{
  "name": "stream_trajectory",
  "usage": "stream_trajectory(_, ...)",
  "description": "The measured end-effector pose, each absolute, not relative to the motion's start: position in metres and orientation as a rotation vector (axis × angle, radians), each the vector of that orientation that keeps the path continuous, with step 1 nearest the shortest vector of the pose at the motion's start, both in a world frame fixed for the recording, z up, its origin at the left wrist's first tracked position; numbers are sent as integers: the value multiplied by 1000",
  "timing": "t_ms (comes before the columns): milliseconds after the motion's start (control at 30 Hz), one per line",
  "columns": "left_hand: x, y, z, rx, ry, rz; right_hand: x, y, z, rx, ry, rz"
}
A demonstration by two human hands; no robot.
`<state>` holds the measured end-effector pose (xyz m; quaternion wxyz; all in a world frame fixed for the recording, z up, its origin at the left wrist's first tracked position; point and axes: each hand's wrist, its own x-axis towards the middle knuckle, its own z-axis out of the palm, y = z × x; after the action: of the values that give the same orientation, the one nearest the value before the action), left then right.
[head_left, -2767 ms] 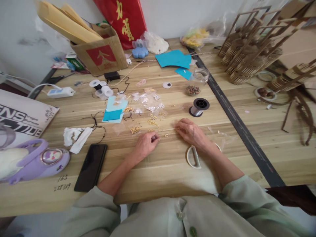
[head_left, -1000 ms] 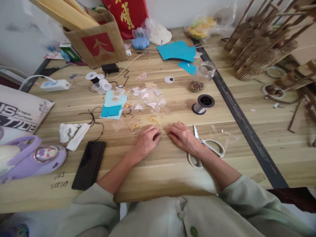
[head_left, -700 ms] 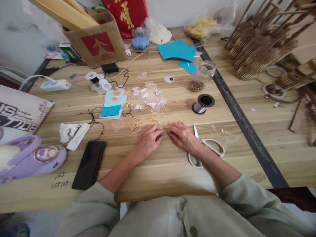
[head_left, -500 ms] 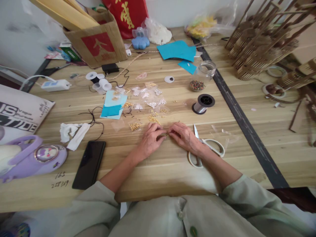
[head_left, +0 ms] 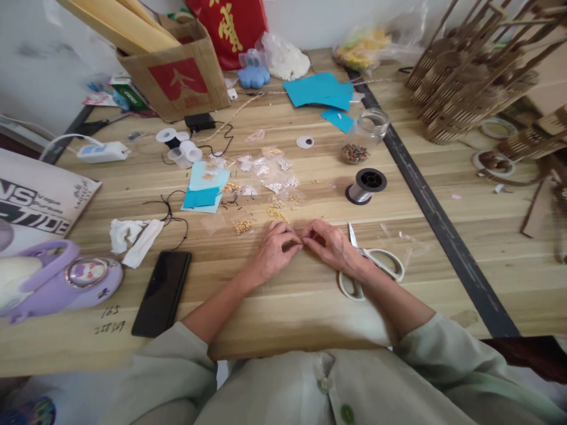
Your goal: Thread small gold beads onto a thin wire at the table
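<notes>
My left hand (head_left: pixel 275 249) and my right hand (head_left: pixel 328 245) meet at the fingertips, low over the table. Both are closed in a pinch; whatever sits between them is too small to make out. Just beyond my left hand lie a pile of gold beads (head_left: pixel 243 226) and more small gold pieces (head_left: pixel 277 213). Scissors with white handles (head_left: pixel 383 263) lie partly under my right wrist, blades pointing away from me. Past my right hand stands a spool of clear thread (head_left: pixel 365 187) with black ends.
Small bags of silvery pieces (head_left: pixel 262 171) and blue cards (head_left: pixel 201 198) lie ahead. A phone (head_left: pixel 162 293) and a purple bottle (head_left: pixel 75 277) are at left. A glass jar of beads (head_left: pixel 355 152) is at the back right, near bamboo-like lanterns (head_left: pixel 452 88).
My fingertips have shifted slightly, and the left thumb and fingers show a wider gap behind the pinch. The view has moved a little; the things on the table stay put.
</notes>
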<state>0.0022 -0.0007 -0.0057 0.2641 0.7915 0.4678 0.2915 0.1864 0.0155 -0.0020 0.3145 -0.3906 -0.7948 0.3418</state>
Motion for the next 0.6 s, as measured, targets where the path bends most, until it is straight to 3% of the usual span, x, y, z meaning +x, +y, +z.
stream_trajectory(600, -1, 3, -6, 1981, 1244, 905, 189, 15, 2, -1136, -1963, 1046)
